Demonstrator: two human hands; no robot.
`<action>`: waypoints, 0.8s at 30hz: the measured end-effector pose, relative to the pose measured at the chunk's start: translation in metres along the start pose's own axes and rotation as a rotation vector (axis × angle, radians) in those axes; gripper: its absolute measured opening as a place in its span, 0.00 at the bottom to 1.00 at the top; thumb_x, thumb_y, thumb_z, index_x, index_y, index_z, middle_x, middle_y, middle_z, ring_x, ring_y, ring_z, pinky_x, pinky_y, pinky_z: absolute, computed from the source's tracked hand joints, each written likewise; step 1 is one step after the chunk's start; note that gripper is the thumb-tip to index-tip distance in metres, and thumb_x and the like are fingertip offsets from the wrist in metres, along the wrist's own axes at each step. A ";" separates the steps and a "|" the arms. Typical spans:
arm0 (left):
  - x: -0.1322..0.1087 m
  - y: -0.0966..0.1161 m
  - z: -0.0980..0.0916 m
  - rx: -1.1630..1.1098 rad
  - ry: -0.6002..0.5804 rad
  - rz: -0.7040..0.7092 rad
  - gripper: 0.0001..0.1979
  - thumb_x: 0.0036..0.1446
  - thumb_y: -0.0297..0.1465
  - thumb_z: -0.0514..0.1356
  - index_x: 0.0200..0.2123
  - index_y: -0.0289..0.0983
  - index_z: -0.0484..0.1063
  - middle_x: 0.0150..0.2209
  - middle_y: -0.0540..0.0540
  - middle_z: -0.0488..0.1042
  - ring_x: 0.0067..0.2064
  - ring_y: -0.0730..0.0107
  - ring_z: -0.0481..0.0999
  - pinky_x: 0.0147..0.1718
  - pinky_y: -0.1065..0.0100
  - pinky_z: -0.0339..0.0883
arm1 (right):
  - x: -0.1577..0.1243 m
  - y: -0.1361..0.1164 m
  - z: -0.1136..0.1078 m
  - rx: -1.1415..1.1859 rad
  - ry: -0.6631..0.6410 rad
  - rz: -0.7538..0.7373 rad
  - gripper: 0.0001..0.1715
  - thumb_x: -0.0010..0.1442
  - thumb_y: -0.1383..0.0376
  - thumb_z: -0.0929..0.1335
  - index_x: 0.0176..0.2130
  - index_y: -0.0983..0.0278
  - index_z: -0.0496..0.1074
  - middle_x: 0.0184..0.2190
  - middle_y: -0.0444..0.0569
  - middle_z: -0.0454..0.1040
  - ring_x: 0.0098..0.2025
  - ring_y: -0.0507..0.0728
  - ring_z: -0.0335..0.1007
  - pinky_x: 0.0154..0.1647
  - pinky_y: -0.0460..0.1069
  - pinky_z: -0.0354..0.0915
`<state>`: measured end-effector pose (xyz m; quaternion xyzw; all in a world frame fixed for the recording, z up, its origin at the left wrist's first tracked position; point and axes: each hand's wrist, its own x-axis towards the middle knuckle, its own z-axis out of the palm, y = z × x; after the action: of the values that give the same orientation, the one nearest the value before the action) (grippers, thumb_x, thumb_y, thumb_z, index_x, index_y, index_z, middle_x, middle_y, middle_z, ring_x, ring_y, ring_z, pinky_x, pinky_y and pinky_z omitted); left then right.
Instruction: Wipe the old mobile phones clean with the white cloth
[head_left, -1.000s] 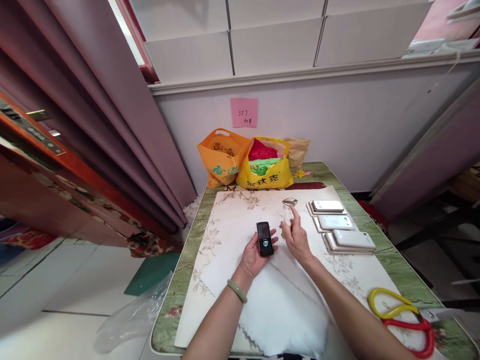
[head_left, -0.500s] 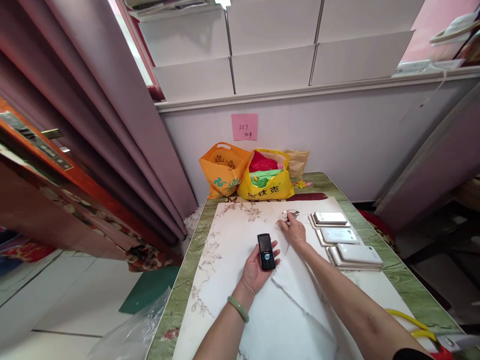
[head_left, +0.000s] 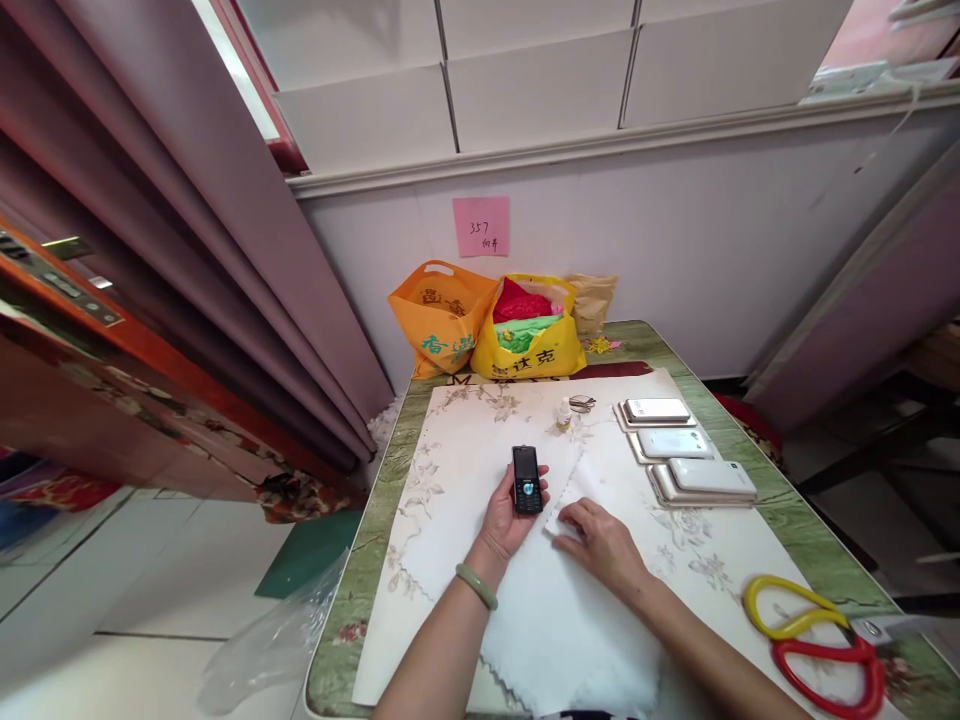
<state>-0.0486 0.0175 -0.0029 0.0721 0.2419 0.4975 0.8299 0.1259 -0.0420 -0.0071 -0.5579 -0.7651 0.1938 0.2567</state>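
Note:
A black keypad mobile phone (head_left: 527,482) lies in the palm of my left hand (head_left: 501,522), screen up, with the fingers wrapped round its far side. To the right, my right hand (head_left: 596,540) has its thumb and fingers closed on the edge of a white cloth (head_left: 566,620) with a zigzag border. The cloth spreads out below both hands. Beyond them a small white-capped bottle (head_left: 564,414) stands upright beside a pair of thin-framed glasses (head_left: 582,403). Several phones (head_left: 712,476) lie in stacks at the right.
Yellow-and-red-handled scissors (head_left: 825,655) lie at the right front. An orange bag (head_left: 439,325) and a yellow bag (head_left: 529,345) with red and green contents stand at the back, near a brown paper bag (head_left: 592,300). A floral white mat (head_left: 427,470) covers the green table.
My right hand has left the small bottle and come back toward me to the cloth edge. The phone stays in my left hand. The view has shifted, showing more of the scissors.

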 end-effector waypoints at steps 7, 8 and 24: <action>-0.011 0.003 0.006 -0.021 -0.104 -0.005 0.21 0.61 0.37 0.56 0.56 0.38 0.67 0.34 0.44 0.72 0.30 0.73 0.71 0.34 0.68 0.69 | 0.018 0.001 -0.020 0.213 0.194 0.195 0.16 0.60 0.52 0.66 0.32 0.60 0.74 0.26 0.44 0.73 0.26 0.54 0.67 0.30 0.48 0.62; -0.010 0.004 0.006 -0.016 -0.116 0.000 0.21 0.61 0.37 0.55 0.57 0.39 0.66 0.33 0.45 0.72 0.29 0.73 0.71 0.34 0.67 0.69 | 0.022 0.000 -0.024 0.271 0.268 0.250 0.18 0.59 0.50 0.66 0.33 0.60 0.75 0.26 0.44 0.73 0.26 0.54 0.67 0.30 0.48 0.62; -0.002 -0.002 0.005 -0.077 -0.018 0.023 0.20 0.62 0.31 0.53 0.56 0.34 0.68 0.48 0.39 0.77 0.50 0.59 0.76 0.55 0.53 0.65 | 0.069 -0.033 0.004 0.770 0.467 0.375 0.26 0.55 0.45 0.68 0.36 0.66 0.76 0.28 0.48 0.77 0.28 0.54 0.70 0.32 0.49 0.67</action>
<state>-0.0450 0.0152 0.0016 0.0472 0.2144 0.5151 0.8285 0.0813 0.0138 0.0215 -0.5790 -0.4462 0.3752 0.5700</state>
